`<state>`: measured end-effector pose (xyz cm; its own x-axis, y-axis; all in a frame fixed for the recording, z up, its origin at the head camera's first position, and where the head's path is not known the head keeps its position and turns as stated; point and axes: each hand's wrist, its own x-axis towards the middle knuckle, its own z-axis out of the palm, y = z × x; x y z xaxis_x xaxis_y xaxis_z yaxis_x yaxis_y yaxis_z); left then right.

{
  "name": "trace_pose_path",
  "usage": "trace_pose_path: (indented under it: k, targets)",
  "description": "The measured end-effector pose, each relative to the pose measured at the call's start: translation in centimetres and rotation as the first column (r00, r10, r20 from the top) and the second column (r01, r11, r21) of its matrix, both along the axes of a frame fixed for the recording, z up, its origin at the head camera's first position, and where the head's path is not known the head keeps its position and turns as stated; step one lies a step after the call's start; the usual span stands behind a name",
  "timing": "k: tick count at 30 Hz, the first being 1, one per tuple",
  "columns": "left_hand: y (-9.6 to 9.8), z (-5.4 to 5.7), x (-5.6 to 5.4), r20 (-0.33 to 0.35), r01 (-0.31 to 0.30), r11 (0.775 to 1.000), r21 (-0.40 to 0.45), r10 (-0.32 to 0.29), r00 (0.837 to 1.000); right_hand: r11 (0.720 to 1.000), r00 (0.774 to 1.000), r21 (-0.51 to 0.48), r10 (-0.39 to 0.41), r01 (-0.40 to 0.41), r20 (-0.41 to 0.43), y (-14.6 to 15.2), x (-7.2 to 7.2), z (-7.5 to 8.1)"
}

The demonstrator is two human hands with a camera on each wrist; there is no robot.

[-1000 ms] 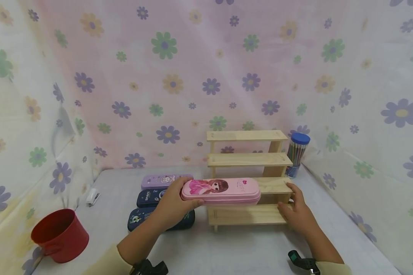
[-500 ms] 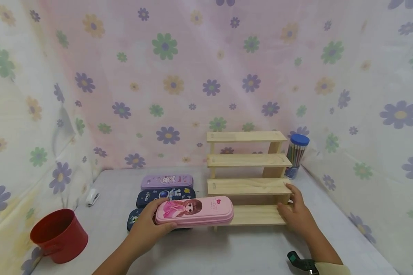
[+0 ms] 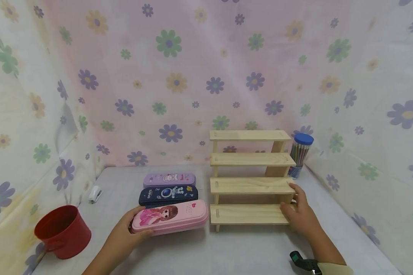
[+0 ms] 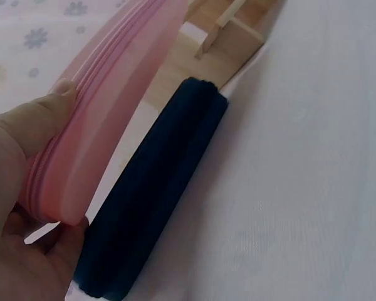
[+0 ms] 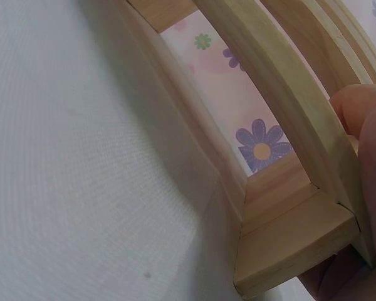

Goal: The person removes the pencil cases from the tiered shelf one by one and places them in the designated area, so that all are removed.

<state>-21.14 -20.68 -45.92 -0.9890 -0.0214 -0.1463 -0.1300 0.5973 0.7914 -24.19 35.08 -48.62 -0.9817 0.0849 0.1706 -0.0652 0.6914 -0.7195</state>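
Observation:
My left hand [image 3: 121,233] grips a pink pencil case [image 3: 184,218] with a girl printed on its lid, thumb on the near side. In the left wrist view the case is tilted and raised above a dark blue pencil case [image 4: 155,188], which the head view almost wholly hides. Behind lie a navy space-print pencil case [image 3: 168,194] and a purple pencil case [image 3: 169,179], in a row. My right hand [image 3: 302,214] holds the right end of a stepped wooden shelf [image 3: 249,214] near its lower boards. In the right wrist view the fingers wrap its end.
A red metal pot [image 3: 63,233] stands at the left front. Behind it lies a small white stapler-like object [image 3: 95,194]. A clear tub of pencils [image 3: 300,154] with a blue lid stands behind the shelf's right side. Flowered cloth walls [image 3: 192,57] enclose the table.
My left hand has carried the pink pencil case from in front of the shelf leftward and down, over the nearest dark case. The right hand has stayed on the shelf.

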Motion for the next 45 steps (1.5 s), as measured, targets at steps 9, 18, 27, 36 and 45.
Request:
trace_pose_path:
  k: [9, 18, 27, 36, 45]
  targets:
    - [-1.8, -0.3, 0.5, 0.043, 0.017, 1.0, -0.024, -0.016, 0.999, 1.0, 1.0, -0.014, 0.001, -0.001, 0.009, 0.1, -0.5, -0.2]
    - [-4.0, -0.6, 1.0, 0.089, 0.02, 1.0, -0.022, -0.018, 0.996, 1.0, 1.0, 0.002, -0.002, 0.002, -0.003, 0.2, -0.4, -0.4]
    - [-3.6, -1.8, 0.9, 0.151, 0.047, 0.994, -0.095, -0.032, 0.988, 1.0, 1.0, 0.013, -0.015, 0.015, 0.011, 0.4, -0.7, -0.3]
    - [-3.6, -2.5, 0.1, 0.166, 0.024, 0.994, -0.106, -0.006, 0.986, 1.0, 0.999, 0.011, -0.016, 0.016, 0.036, 0.3, -0.9, -0.3]
    - [-2.5, -2.9, -0.2, 0.109, 0.045, 0.979, -0.198, -0.024, 0.994, 1.0, 0.999, 0.008, -0.013, 0.013, 0.029, 0.3, -1.0, -0.2]
